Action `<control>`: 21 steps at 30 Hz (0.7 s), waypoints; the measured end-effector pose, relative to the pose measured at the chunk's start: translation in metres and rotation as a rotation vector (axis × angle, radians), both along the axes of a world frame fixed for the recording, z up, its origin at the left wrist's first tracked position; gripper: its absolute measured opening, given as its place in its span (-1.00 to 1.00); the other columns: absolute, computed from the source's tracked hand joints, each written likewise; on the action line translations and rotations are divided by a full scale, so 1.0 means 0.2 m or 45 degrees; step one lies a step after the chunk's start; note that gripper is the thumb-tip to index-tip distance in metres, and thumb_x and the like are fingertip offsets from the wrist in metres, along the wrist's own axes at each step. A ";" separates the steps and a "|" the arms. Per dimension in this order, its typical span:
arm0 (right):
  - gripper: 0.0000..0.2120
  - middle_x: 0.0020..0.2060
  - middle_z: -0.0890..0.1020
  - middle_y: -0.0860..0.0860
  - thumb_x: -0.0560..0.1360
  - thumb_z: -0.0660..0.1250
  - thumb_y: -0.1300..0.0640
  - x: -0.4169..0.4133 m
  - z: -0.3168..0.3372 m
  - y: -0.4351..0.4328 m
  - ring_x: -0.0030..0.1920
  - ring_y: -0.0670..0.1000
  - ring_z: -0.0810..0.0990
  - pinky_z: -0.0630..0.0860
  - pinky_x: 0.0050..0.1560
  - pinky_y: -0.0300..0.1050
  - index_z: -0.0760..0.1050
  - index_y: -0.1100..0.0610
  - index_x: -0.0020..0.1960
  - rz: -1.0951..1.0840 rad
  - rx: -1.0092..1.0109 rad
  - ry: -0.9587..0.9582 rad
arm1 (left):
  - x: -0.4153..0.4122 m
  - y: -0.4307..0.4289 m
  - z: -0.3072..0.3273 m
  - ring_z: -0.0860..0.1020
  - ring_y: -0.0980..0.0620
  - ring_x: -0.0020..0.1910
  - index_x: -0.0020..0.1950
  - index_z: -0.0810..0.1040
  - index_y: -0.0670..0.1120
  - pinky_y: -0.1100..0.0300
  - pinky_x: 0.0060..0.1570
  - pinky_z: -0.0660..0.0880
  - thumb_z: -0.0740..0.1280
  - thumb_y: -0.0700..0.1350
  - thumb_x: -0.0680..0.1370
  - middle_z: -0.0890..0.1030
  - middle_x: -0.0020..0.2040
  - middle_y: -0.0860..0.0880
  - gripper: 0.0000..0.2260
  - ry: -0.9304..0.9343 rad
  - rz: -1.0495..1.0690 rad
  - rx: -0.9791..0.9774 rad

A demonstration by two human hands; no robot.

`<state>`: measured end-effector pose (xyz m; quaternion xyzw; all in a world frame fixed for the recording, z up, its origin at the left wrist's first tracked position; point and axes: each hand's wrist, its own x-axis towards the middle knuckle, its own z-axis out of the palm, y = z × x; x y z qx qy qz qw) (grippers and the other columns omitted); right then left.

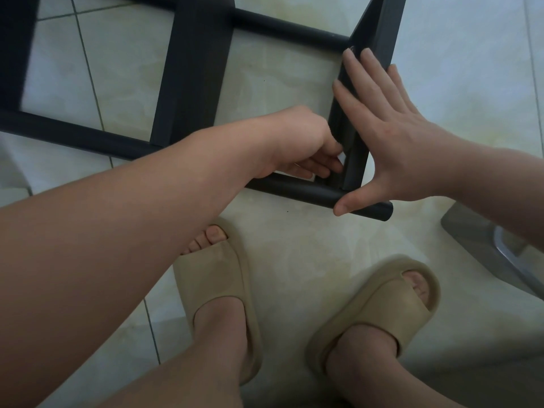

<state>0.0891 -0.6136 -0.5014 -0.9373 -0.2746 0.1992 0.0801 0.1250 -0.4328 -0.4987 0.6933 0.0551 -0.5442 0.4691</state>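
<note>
Frame [194, 69] lies on the floor [282, 92], right hand [391, 136] flat against its panel [375, 30], fingers straight (thumb on the tube [294, 191]). Left hand [297, 142] curls into that corner, can't tell what it grips.

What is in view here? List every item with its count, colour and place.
frame: one, black, lying on the floor, upper half of the view
round tubes: two, black, along the frame's far and near sides
flat slats: three seen, black, crossing between the tubes
floor: one, pale tiles with grey joints, under everything
slippers: two, beige, bottom centre, on the feet
grey object: one, grey with a shiny metal part, right edge; unclear what it is
left hand: one, fingers curled at the lower end of the end slat
right hand: one, flat against the end slat, thumb on the near tube
</note>
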 end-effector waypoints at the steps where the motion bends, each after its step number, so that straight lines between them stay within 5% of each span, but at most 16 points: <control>1: 0.42 0.61 -0.23 0.24 0.19 0.07 -0.73 0.00 0.00 0.00 0.61 0.21 -0.32 -0.36 0.55 0.10 -0.11 0.33 0.63 0.001 0.001 -0.001 | 0.00 0.00 0.00 0.68 0.13 -0.23 -0.03 0.58 -0.11 0.20 -0.10 0.58 0.29 -0.16 0.64 0.71 -0.29 0.05 -0.90 -0.004 -0.005 0.002; 21: 0.41 0.61 -0.22 0.26 0.20 0.05 -0.73 0.00 0.00 0.00 0.61 0.23 -0.30 -0.35 0.55 0.13 -0.10 0.34 0.62 0.009 -0.004 -0.017 | 0.01 0.05 0.00 0.62 0.09 -0.12 -0.10 0.56 -0.07 0.15 0.02 0.52 0.26 -0.24 0.64 0.69 -0.20 0.02 -0.83 -0.194 -0.347 0.030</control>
